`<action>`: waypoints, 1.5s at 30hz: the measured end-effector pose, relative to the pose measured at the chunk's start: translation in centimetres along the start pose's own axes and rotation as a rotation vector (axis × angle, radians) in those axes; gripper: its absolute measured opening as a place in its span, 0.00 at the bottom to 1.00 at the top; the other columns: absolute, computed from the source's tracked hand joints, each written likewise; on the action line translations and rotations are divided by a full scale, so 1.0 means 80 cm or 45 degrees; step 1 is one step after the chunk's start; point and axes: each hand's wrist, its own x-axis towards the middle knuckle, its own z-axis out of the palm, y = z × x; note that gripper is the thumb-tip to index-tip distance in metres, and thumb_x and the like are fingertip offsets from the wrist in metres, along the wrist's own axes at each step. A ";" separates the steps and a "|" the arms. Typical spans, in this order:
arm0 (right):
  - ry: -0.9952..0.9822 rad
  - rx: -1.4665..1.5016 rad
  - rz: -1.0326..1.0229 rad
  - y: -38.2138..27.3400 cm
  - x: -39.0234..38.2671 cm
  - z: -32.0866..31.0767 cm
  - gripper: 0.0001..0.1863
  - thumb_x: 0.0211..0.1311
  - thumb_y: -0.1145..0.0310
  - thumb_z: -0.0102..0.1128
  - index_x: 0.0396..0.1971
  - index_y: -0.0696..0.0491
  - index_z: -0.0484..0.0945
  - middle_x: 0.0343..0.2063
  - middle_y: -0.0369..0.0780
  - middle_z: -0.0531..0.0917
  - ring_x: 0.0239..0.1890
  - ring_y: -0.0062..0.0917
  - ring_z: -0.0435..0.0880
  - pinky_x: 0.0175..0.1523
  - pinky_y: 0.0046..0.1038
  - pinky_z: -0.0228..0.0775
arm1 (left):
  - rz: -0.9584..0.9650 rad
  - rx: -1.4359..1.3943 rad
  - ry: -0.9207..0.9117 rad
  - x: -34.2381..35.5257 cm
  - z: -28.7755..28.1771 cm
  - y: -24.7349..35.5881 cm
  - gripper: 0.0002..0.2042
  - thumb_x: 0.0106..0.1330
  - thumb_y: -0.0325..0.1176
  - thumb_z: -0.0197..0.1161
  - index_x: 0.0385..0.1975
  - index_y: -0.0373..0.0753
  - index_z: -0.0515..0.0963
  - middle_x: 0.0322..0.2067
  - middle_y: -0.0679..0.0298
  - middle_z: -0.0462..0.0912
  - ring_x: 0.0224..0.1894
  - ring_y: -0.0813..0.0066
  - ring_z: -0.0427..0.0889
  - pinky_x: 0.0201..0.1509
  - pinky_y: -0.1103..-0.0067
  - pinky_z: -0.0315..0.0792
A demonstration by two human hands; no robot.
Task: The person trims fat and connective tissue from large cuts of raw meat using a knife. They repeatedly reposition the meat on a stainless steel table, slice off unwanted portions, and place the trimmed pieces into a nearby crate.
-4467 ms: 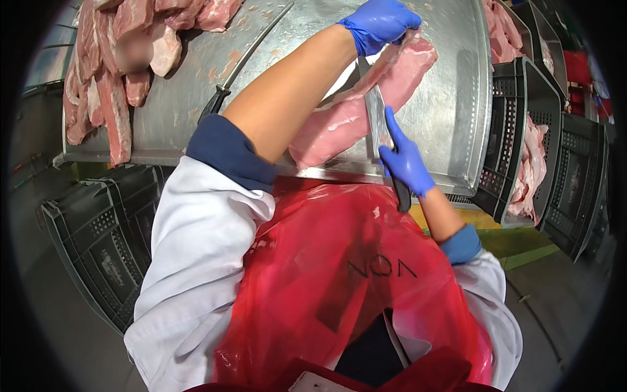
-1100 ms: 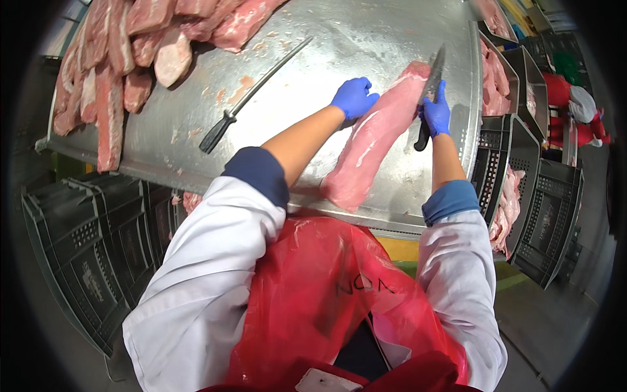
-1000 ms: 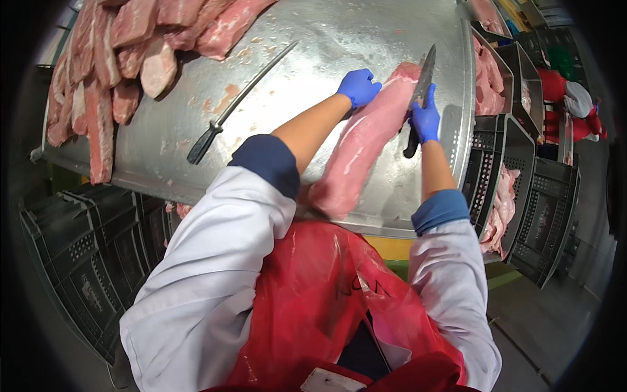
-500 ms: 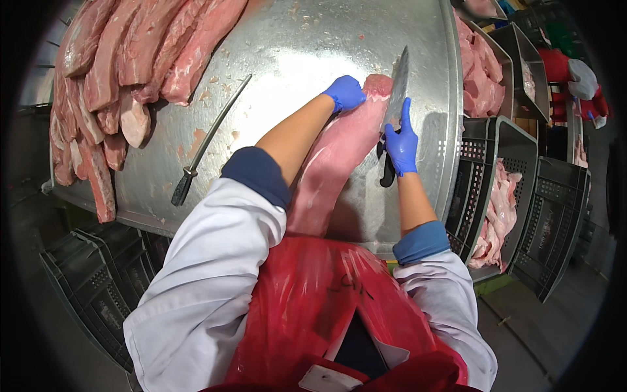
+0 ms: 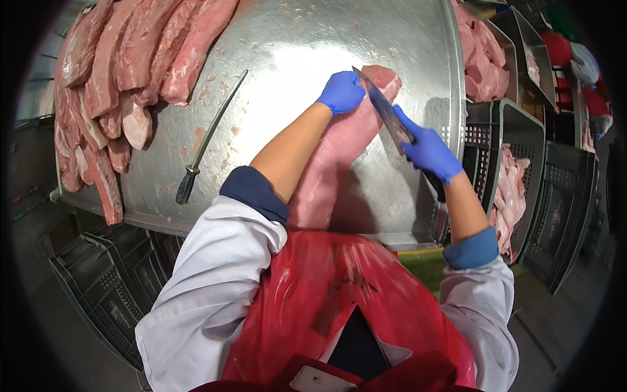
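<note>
A long pale-pink pork loin lies lengthwise on the steel table in front of me, its near end reaching my red apron. At its far left edge my left hand, in a blue glove, is closed on the meat. My right hand, gloved alike, grips a long-bladed butcher's knife by its dark handle, with the index finger stretched along the blade. The blade slants across the loin's far end, tip close to my left fingers. How deep the edge sits in the meat is unclear.
A sharpening steel lies left of my left forearm. Several loins are piled at the table's far left. Beyond the right edge stand a bin of meat and a grey crate with trimmings. More dark crates sit lower left.
The knife has swung from beside the loin's right edge, tip pointing away, to a leftward slant over its far end. My right hand has moved right and slightly nearer.
</note>
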 end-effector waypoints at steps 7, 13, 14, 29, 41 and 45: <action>0.104 -0.008 -0.097 0.000 0.067 0.009 0.42 0.63 0.70 0.57 0.76 0.33 0.54 0.27 0.46 0.84 0.22 0.24 0.82 0.34 0.29 0.78 | 0.064 0.076 -0.004 -0.007 0.001 0.016 0.15 0.67 0.40 0.62 0.27 0.32 0.79 0.24 0.51 0.81 0.27 0.64 0.77 0.38 0.70 0.74; -0.095 0.253 -0.022 0.025 -0.013 0.006 0.41 0.64 0.71 0.55 0.77 0.36 0.54 0.25 0.41 0.82 0.20 0.20 0.79 0.31 0.27 0.75 | 0.116 -0.008 0.051 -0.014 -0.002 0.007 0.14 0.67 0.40 0.62 0.29 0.33 0.79 0.24 0.52 0.81 0.26 0.64 0.77 0.37 0.70 0.74; -0.058 0.303 -0.045 0.016 0.014 0.007 0.41 0.64 0.74 0.55 0.77 0.36 0.54 0.22 0.38 0.79 0.19 0.18 0.76 0.28 0.25 0.73 | 0.184 -0.015 0.048 -0.014 -0.002 0.014 0.14 0.67 0.39 0.62 0.29 0.33 0.79 0.24 0.52 0.81 0.26 0.65 0.77 0.37 0.70 0.74; -0.071 0.598 -0.141 0.000 0.065 0.054 0.44 0.64 0.74 0.55 0.78 0.41 0.49 0.26 0.39 0.81 0.23 0.18 0.79 0.31 0.23 0.74 | 0.224 -0.173 -0.166 -0.012 -0.029 0.056 0.11 0.64 0.37 0.63 0.28 0.35 0.78 0.21 0.65 0.74 0.26 0.80 0.70 0.33 0.77 0.70; -0.041 0.159 -0.114 -0.024 -0.008 0.115 0.40 0.67 0.68 0.55 0.77 0.38 0.52 0.26 0.45 0.84 0.25 0.24 0.83 0.37 0.28 0.79 | 0.295 -0.362 -0.024 -0.060 -0.085 0.092 0.11 0.66 0.38 0.65 0.30 0.35 0.79 0.23 0.69 0.76 0.27 0.83 0.70 0.33 0.79 0.69; -0.346 0.477 0.044 -0.017 -0.095 0.136 0.41 0.67 0.74 0.54 0.77 0.38 0.51 0.23 0.39 0.81 0.20 0.20 0.79 0.32 0.26 0.76 | 0.299 -0.457 0.027 -0.094 -0.126 0.117 0.11 0.66 0.37 0.65 0.31 0.35 0.79 0.24 0.69 0.78 0.28 0.84 0.71 0.34 0.80 0.70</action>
